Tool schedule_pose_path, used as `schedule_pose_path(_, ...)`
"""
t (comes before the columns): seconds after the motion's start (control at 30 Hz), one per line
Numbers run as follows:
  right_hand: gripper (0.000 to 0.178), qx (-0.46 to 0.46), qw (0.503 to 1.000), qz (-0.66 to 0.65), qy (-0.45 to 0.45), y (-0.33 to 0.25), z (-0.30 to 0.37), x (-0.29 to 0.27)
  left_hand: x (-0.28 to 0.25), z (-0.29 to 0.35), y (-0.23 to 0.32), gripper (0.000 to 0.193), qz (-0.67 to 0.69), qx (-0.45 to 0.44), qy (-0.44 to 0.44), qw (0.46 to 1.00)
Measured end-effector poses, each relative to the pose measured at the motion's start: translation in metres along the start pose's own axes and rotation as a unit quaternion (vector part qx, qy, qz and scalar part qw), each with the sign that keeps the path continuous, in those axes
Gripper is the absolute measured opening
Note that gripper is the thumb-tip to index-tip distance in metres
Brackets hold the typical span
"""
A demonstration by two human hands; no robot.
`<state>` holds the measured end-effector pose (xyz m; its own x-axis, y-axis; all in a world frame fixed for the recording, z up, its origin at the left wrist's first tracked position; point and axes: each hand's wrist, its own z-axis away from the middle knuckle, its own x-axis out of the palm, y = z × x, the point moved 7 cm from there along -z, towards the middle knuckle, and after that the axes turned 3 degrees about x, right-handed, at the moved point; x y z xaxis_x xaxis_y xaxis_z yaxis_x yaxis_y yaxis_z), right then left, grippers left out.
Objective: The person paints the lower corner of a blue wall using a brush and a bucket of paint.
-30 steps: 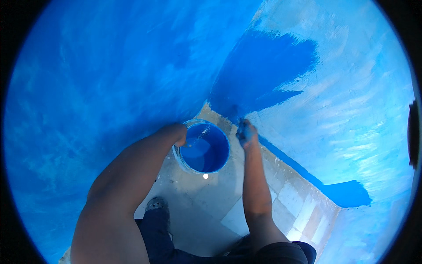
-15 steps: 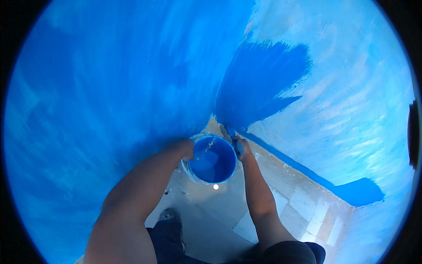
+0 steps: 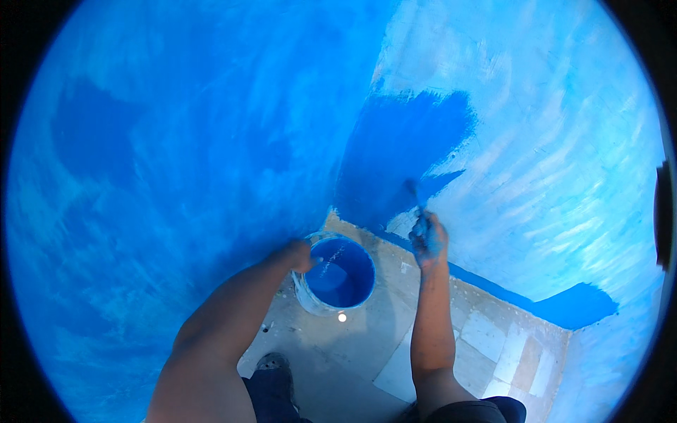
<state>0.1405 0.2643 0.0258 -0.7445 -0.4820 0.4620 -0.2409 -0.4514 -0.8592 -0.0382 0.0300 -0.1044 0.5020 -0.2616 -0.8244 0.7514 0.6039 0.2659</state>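
Note:
My left hand (image 3: 302,256) grips the rim of a white bucket (image 3: 307,295) at its left side, with the fingers over the edge. Blue paint (image 3: 337,278) lies inside, and its walls are smeared blue. Closed round a paintbrush (image 3: 415,190), my right hand (image 3: 429,240) is in front of the right-hand wall, to the right of the bucket. Blue paint stains its fingers. The brush head points up at a dark blue patch (image 3: 412,134) on the pale blue wall; it is blurred, and I cannot tell whether it touches.
The left wall (image 3: 197,141) is streaked blue and meets the right wall (image 3: 536,141) in a corner beyond the bucket. A dark blue band (image 3: 486,284) runs along the right wall's base. Pale tiles (image 3: 483,335) cover part of the floor. My shoe (image 3: 273,363) is below the bucket.
My right hand has moved up and right with the paintbrush, from low beside the bucket to the painted patch. My left hand still holds the bucket, which sits slightly lower in view.

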Motion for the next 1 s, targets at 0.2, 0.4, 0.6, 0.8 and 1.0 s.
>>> schedule_pose_path(0.2,0.025,-0.195,0.978,0.072,0.020,-0.087,0.044,0.021,-0.049,0.018,0.063,0.061,0.148,0.068,0.048,0.985)
schedule_pose_path(0.4,0.020,-0.074,0.991,0.108,0.032,-0.007,-0.009,-0.011,-0.051,-0.010,0.080,0.059,0.039,0.084,0.128,0.987)
schedule_pose_path(0.6,0.017,0.201,0.979,-0.005,0.022,0.026,-0.020,-0.028,-0.056,-0.009,0.102,0.057,0.069,0.073,0.122,0.987)
schedule_pose_path(0.8,0.019,-0.084,0.995,0.001,-0.062,-0.169,0.057,0.048,-0.045,-0.026,0.072,0.051,0.122,0.056,0.063,0.989)
schedule_pose_path(1.0,0.019,-0.158,0.982,0.086,0.050,-0.124,0.041,0.033,-0.045,-0.044,0.079,0.038,0.210,0.057,0.022,0.976)
